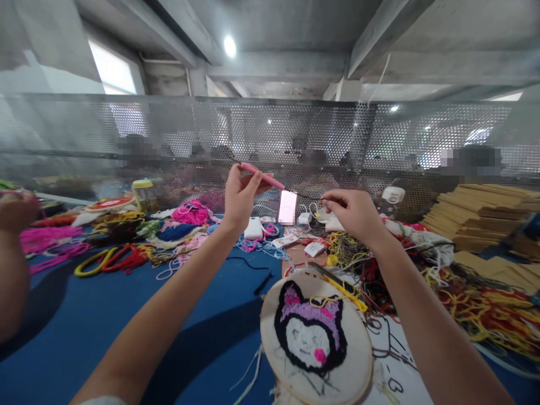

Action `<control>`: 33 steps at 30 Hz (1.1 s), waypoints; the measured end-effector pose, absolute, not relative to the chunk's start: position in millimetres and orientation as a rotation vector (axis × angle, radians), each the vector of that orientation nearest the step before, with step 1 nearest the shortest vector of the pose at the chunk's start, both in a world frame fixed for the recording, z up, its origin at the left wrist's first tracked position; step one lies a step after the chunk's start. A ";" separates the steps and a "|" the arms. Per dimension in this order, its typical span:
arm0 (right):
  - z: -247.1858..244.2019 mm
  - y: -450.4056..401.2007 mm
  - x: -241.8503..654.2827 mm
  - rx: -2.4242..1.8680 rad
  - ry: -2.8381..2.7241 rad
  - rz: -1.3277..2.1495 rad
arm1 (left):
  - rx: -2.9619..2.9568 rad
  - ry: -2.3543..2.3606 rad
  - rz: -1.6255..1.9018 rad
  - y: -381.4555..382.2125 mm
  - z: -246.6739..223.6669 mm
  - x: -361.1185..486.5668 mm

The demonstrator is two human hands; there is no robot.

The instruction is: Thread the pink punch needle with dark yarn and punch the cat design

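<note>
My left hand (240,197) is raised above the table and holds a pink punch needle tool (261,175), its metal tip pointing right. My right hand (352,212) pinches a thin dark thread (306,197) that runs to the tool's tip. Below the hands, on the blue table (126,315), lies a round embroidery hoop (316,340) with a tufted cartoon face in black, purple, white and pink. Yellow-handled scissors (343,287) rest at the hoop's upper edge.
Heaps of coloured yarn (485,304) cover the table's right and back left. A lit phone (287,207) stands behind my hands. Stacked brown boards (485,211) sit at the right. Another person's arm (12,264) is at the left edge. A perforated metal screen (270,135) closes the back.
</note>
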State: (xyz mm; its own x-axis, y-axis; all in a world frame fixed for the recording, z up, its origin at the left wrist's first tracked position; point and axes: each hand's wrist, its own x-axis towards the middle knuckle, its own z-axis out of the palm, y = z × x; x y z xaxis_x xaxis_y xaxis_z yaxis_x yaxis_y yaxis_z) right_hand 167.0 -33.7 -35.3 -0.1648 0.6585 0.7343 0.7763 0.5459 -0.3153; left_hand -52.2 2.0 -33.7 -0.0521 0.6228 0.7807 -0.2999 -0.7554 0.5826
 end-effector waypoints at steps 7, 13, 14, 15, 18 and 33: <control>-32.4 -35.3 172.7 -1.172 -1.838 -0.078 | 1.594 0.332 1.658 -1.6 -27.5 -60.1; -31.6 -34.5 172.5 -1.085 -1.839 0.099 | 1.417 0.388 1.499 8.0 -23.7 -72.5; -31.7 -34.3 172.3 -1.080 -1.829 0.116 | 1.392 0.387 1.479 9.1 -24.0 -72.7; -31.9 -34.2 172.1 -1.081 -1.819 0.127 | 1.381 0.382 1.467 9.6 -24.3 -72.4; -32.6 -33.9 171.9 -1.108 -1.793 0.130 | 1.398 0.351 1.522 5.9 -25.0 -67.9; -32.8 -31.6 170.1 -1.013 -1.621 0.368 | 1.331 0.309 1.520 6.8 -29.5 -60.8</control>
